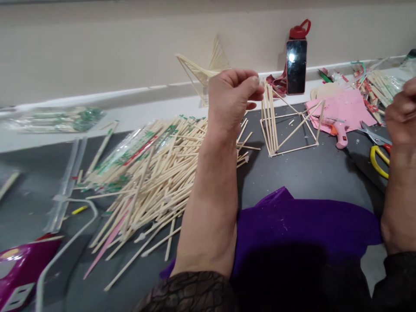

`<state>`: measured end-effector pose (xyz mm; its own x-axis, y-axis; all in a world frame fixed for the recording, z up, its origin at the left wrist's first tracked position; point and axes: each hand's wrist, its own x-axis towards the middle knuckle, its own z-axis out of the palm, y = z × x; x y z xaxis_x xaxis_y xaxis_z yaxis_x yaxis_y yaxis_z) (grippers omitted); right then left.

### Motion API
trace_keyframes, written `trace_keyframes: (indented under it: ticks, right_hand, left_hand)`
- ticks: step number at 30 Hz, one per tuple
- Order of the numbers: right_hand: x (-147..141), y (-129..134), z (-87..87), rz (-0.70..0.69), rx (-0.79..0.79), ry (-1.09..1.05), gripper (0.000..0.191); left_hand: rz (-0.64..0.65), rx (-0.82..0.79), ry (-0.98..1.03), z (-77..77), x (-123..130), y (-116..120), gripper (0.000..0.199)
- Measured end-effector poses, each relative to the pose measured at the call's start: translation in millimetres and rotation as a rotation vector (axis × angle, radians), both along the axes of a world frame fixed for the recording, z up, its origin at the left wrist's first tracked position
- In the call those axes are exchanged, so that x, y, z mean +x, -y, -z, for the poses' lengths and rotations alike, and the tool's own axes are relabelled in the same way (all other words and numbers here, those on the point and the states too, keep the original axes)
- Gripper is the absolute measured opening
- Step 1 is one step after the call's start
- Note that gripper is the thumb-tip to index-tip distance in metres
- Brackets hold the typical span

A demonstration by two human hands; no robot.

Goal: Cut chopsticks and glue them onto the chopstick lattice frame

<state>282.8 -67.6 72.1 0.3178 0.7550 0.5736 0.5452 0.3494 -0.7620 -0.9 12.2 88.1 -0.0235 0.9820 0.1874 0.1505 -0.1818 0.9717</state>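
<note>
My left hand (235, 93) is raised beside the top of a small stick frame (274, 121), its thumb and fingers pinched together; what they hold, if anything, is too small to make out. The frame stands on the grey table (292, 171), with several sticks fanned upright on its left side. At the right edge, my right hand (403, 110) has its fingers curled and is partly cut off; nothing can be made out in it. A pink glue gun (341, 133) lies between the frame and my right hand.
Loose sticks (162, 173) are heaped left of my left forearm. Scissors (378, 158) lie near my right wrist. Behind are a second stick structure (204, 71), a phone (296, 67) against a red-capped bottle (299, 31), and pink sheets (352, 108). Purple cloth (305, 221) is in front.
</note>
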Motion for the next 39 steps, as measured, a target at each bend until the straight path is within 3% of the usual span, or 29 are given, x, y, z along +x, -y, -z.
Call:
trace_keyframes:
  ticks: [2,3,4,6,10,12,14,16,19,22,25,28,30,32,34,39]
  right_hand:
    - [-16.1,1.5,6.7,-0.077,-0.045,-0.153,0.025]
    - [-27.1,1.6,10.8,-0.14,-0.198,-0.109,0.025]
    - [-38.3,1.1,14.8,-0.209,-0.345,-0.022,0.026]
    - [-56.0,-1.3,21.7,-0.247,-0.482,0.244,0.028]
    - [-59.2,-5.9,25.5,-0.216,-0.559,0.551,0.026]
    - [-53.7,-4.6,22.6,-0.285,-0.612,0.548,0.022]
    - [-52.7,-0.5,19.3,-0.405,-0.663,0.517,0.019]
    - [-57.6,5.0,17.8,-0.518,-0.68,0.489,0.017]
    - [-68.4,11.2,22.0,-0.618,-0.625,0.489,0.016]
    - [-75.2,12.4,30.3,-0.663,-0.586,0.511,0.017]
    - [-78.1,11.4,35.1,-0.657,-0.577,0.528,0.018]
    - [-81.1,11.4,33.7,-0.652,-0.57,0.539,0.02]
    - [-85.3,14.6,30.9,-0.656,-0.499,0.588,0.024]
    - [-93.0,23.6,28.9,-0.676,-0.379,0.68,0.024]
    - [-105.1,40.7,30.4,-0.708,-0.278,0.778,0.019]
    - [-143.7,100.5,58.6,-0.716,-0.04,0.874,0.031]
  left_hand:
    - [0.075,0.067,0.009,-7.3,10.0,11.7,0.014]
    - [0.116,0.09,0.006,-9.2,15.5,17.7,0.014]
    - [0.186,0.084,-0.025,-9.8,20.8,23.8,0.012]
    - [0.277,0.085,-0.136,-8.1,29.6,36.3,0.008]
    - [0.435,0.062,-0.272,-1.1,34.9,67.4,0.011]
    - [0.634,0.046,-0.31,2.0,34.4,88.7,0.013]
    - [0.93,0.063,-0.391,6.1,35.9,113.7,0.016]
    - [1.155,0.175,-0.449,13.2,40.6,139.2,0.016]
    - [1.358,0.418,-0.59,33.1,48.8,171.3,0.024]
    - [1.059,0.714,-0.77,64.0,47.1,192.9,0.03]
    - [0.748,0.904,-0.954,97.9,32.9,206.0,0.03]
    - [0.566,1.039,-0.991,120.7,12.4,213.2,0.032]
    - [0.496,1.057,-0.988,123.7,-3.6,216.6,0.034]
    - [0.514,1.031,-1.02,117.8,-21.6,220.8,0.037]
    - [0.615,0.901,-1.153,108.4,-39.9,226.5,0.04]
    - [0.594,0.683,-1.202,101.7,-74.9,239.9,0.042]
